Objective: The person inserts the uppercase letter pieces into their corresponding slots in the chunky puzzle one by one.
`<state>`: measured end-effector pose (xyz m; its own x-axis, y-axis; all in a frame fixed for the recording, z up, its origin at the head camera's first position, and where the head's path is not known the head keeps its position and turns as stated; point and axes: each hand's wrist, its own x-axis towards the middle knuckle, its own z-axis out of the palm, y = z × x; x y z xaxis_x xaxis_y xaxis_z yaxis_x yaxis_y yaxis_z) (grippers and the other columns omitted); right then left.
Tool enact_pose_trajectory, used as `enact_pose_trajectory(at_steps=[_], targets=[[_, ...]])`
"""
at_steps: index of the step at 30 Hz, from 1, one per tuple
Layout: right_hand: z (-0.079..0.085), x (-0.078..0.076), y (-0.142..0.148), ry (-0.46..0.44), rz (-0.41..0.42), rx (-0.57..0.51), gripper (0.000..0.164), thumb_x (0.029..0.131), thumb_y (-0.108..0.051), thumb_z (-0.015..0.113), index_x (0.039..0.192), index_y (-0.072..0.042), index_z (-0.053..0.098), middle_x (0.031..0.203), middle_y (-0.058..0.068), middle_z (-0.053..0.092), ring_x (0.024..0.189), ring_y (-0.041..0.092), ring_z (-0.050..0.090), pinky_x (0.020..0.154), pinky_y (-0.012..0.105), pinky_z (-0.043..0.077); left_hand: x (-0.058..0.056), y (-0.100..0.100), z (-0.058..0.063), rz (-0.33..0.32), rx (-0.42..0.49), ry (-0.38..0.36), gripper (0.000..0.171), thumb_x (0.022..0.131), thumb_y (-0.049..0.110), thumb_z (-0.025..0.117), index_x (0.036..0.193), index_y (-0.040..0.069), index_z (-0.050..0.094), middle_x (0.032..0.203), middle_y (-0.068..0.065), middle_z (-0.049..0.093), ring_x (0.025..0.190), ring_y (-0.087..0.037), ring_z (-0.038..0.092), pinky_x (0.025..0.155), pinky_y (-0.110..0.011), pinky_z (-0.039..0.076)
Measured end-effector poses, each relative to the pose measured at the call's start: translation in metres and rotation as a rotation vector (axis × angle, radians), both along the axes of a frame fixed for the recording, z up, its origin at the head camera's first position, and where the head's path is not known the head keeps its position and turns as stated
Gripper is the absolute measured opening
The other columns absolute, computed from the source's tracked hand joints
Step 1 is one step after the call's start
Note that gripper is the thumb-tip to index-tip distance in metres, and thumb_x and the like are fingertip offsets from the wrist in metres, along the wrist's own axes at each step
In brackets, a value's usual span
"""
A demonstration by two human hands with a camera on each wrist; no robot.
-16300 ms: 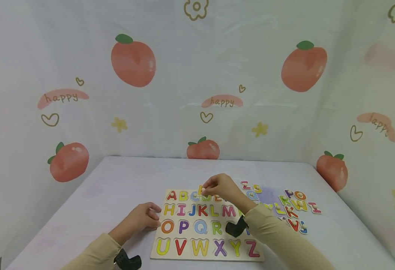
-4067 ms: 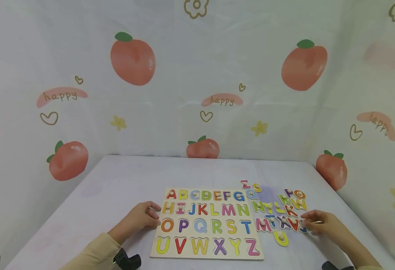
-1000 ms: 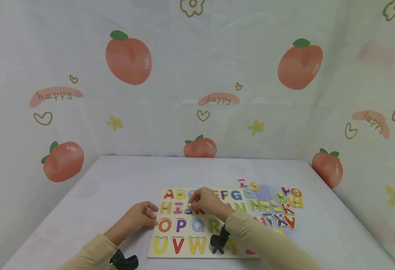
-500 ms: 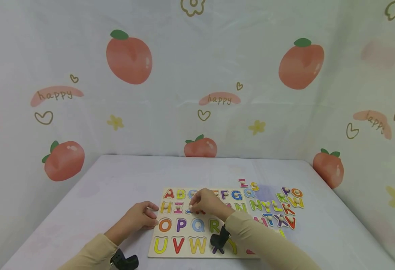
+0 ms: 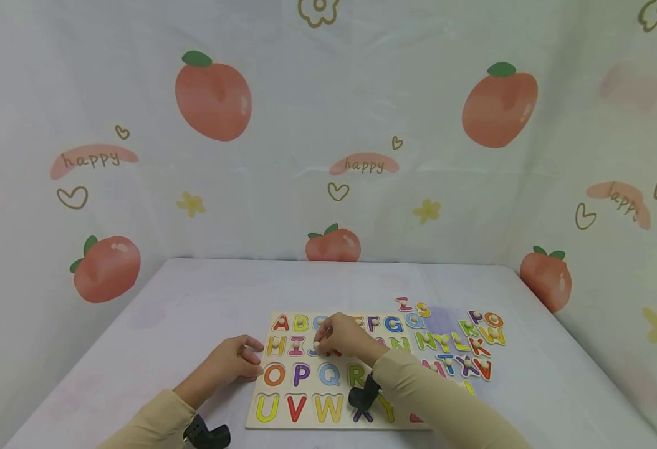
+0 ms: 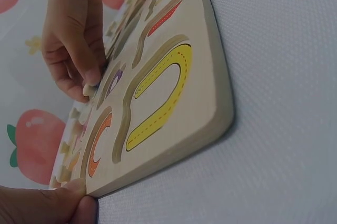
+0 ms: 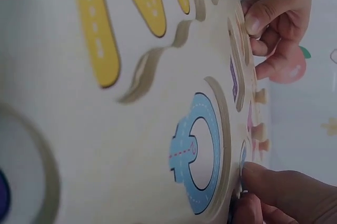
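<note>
A wooden alphabet puzzle board (image 5: 342,388) lies on the table with letter-shaped recesses. My right hand (image 5: 346,337) pinches the knob of the blue letter J piece (image 5: 313,353), low over the J recess in the second row; the fingers partly hide it. At the board's left edge, my left hand (image 5: 233,358) grips the board. The left wrist view shows its thumb (image 6: 76,186) on top near the corner. Knobbed pieces sit in the top row, and the H piece (image 5: 275,345) and I piece (image 5: 297,345) fill the start of the second row.
Right of the board lie several loose knobbed letters, among them a red V piece (image 5: 482,369), an orange O piece (image 5: 493,320) and a pink Z piece (image 5: 403,304). My right forearm crosses the board's lower right. A fruit-printed curtain (image 5: 283,206) hangs behind the table.
Earlier, my right hand held the H piece, then reached the J among the loose letters on the right. It brought J to the board, where J settled lower. My left hand stayed at the edge.
</note>
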<state>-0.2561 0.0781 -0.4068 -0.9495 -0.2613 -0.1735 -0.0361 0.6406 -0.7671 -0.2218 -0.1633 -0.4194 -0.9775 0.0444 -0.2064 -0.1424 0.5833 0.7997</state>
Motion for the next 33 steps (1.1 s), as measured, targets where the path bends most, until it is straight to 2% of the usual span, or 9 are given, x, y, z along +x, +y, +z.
enact_pose_trajectory(at_steps=[6,16,21,27,30,33], targets=[[0.002,-0.001,0.006,0.005,0.004,0.005,0.013,0.079,-0.014,0.079,0.087,-0.012,0.069,0.073,0.002,0.063,0.062,0.016,0.056,0.057,0.026,0.046,0.000,0.000,0.001,-0.002,-0.010,-0.002,0.043,0.074,0.002,0.079,0.112,-0.001,0.061,0.082,-0.006,0.061,0.069,-0.015,0.058,0.062,-0.028,0.053],[0.017,-0.006,0.034,0.094,-0.001,-0.023,0.019,0.080,-0.019,0.078,0.096,-0.012,0.071,0.080,-0.001,0.063,0.076,0.016,0.056,0.069,0.029,0.047,0.001,-0.001,0.001,0.000,-0.012,0.003,0.043,0.074,0.003,0.079,0.113,-0.001,0.061,0.082,-0.006,0.061,0.070,-0.015,0.058,0.062,-0.028,0.052],[0.022,-0.003,0.060,0.115,-0.030,-0.086,0.016,0.082,-0.014,0.076,0.096,-0.008,0.071,0.080,0.001,0.064,0.074,0.016,0.058,0.072,0.032,0.053,0.001,0.000,0.002,-0.001,-0.023,0.000,0.043,0.074,0.004,0.079,0.113,-0.001,0.061,0.083,-0.006,0.061,0.070,-0.015,0.058,0.063,-0.028,0.053],[0.029,0.005,0.100,0.120,-0.053,-0.175,0.022,0.085,-0.010,0.071,0.103,0.002,0.067,0.083,0.006,0.062,0.076,0.020,0.062,0.074,0.034,0.056,0.002,0.000,0.002,0.006,-0.023,0.000,0.043,0.074,0.003,0.079,0.113,-0.001,0.061,0.083,-0.007,0.061,0.069,-0.015,0.058,0.063,-0.028,0.053],[0.032,0.011,0.124,0.144,-0.069,-0.166,0.026,0.087,-0.011,0.070,0.108,0.004,0.065,0.087,0.007,0.062,0.081,0.019,0.060,0.074,0.032,0.056,0.002,0.000,0.001,0.006,-0.018,-0.001,0.043,0.074,0.003,0.079,0.113,-0.001,0.061,0.083,-0.007,0.061,0.069,-0.015,0.059,0.063,-0.028,0.053],[0.033,0.015,0.148,0.145,-0.129,-0.130,0.029,0.088,-0.015,0.069,0.111,0.002,0.064,0.092,0.007,0.062,0.084,0.018,0.058,0.074,0.031,0.055,0.001,0.000,0.000,0.002,-0.014,-0.002,0.043,0.075,0.003,0.079,0.113,-0.001,0.061,0.083,-0.007,0.061,0.069,-0.015,0.059,0.063,-0.028,0.053]])
